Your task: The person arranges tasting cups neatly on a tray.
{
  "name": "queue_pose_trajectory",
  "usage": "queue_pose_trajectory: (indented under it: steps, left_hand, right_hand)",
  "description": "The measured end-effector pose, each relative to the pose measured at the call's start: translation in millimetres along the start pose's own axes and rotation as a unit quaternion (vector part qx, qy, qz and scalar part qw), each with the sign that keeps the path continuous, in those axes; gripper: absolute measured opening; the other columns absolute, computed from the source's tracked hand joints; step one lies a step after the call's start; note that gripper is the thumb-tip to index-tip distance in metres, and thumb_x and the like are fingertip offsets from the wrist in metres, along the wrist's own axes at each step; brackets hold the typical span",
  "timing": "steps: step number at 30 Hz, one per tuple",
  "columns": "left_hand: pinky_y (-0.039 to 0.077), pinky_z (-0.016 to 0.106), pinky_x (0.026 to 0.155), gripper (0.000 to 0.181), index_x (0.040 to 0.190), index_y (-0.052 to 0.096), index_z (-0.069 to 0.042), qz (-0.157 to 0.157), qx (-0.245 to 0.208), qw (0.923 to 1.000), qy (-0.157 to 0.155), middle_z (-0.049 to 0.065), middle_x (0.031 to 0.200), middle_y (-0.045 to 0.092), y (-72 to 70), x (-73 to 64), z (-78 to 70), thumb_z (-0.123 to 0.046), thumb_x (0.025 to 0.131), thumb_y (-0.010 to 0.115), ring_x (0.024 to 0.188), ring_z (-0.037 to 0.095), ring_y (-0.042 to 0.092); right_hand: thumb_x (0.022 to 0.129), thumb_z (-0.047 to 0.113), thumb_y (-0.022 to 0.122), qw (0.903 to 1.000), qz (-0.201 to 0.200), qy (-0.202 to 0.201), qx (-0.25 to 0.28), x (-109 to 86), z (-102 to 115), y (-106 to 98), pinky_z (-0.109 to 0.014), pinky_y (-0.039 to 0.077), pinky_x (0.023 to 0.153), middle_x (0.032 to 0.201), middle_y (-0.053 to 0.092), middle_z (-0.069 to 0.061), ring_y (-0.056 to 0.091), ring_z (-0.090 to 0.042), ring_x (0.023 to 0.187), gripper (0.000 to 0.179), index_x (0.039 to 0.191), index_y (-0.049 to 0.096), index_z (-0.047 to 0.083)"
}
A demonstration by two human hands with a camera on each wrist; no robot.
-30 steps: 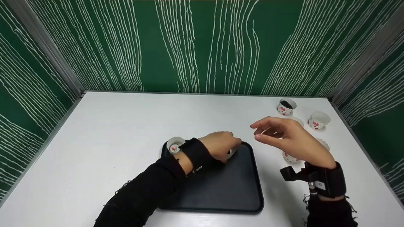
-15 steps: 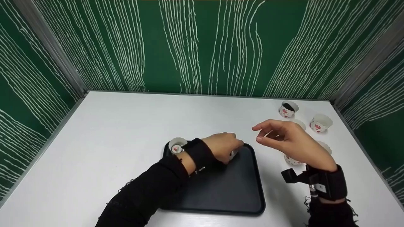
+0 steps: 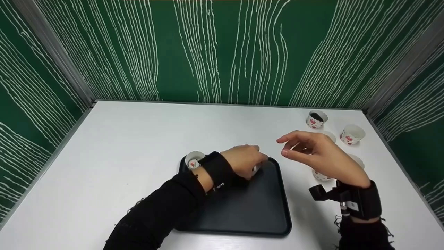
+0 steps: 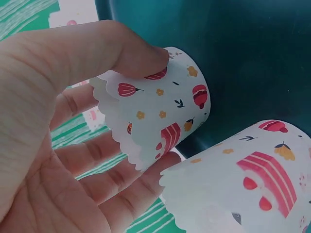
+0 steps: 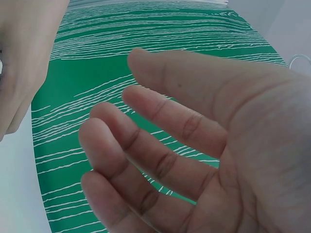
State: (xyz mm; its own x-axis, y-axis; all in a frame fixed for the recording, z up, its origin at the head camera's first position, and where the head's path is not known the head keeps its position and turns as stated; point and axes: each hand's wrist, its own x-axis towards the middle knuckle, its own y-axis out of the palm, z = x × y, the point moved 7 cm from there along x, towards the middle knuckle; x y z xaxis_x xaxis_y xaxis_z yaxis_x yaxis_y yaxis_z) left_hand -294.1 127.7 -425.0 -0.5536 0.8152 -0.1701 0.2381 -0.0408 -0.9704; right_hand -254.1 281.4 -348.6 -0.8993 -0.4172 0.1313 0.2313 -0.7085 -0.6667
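Note:
My left hand [image 3: 242, 160] grips a white paper baking cup [image 4: 163, 104] with a scalloped rim and cake-and-flower print, thumb on one side and fingers on the other. The cup stands at the far right corner of a dark tray [image 3: 256, 208]; in the head view the hand mostly covers it. A second printed cup [image 4: 243, 179] is right beside it in the left wrist view. Another cup [image 3: 194, 159] with a small printed item inside sits at the tray's far left corner. My right hand [image 3: 312, 152] hovers right of the tray, fingers loosely curved, holding nothing.
Several more paper cups stand on the white table [image 3: 145, 139] at the right: one with dark contents [image 3: 316, 119], a pale cup [image 3: 352, 134] near the edge, others partly behind my right hand. Green walls [image 3: 222, 52] with white wavy lines enclose the table.
The view shifts slightly. My left hand keeps its grip on the cup at the tray's corner, and my right hand stays about where it was.

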Motion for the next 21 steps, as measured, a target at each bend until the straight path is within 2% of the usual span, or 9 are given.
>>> queue_pose_trajectory:
  steps: [16,21]
  left_hand:
    - [0.052,0.033,0.080,0.027,0.121,0.074,-0.014,-0.001,0.004,1.0000,0.004,0.006,0.108,0.070,-2.1,-3.3,0.3,-0.009,0.094,0.072,0.092,0.020,0.063]
    - [0.055,0.035,0.081,0.043,0.131,0.068,-0.015,0.002,0.022,0.9998,-0.001,0.006,0.111,0.068,-3.6,-4.8,-0.1,-0.018,0.090,0.080,0.091,0.021,0.064]
  right_hand:
    - [0.103,0.024,0.074,1.0000,0.005,0.003,-0.002,2.3,-0.9,0.6,-0.021,0.058,0.087,0.114,0.078,0.003,0.075,-0.009,0.097,0.023,0.127,0.075,0.026]
    - [0.104,0.023,0.073,1.0000,0.005,0.000,-0.001,1.9,-1.0,0.4,-0.021,0.058,0.086,0.114,0.077,0.003,0.075,-0.009,0.097,0.023,0.127,0.075,0.024]
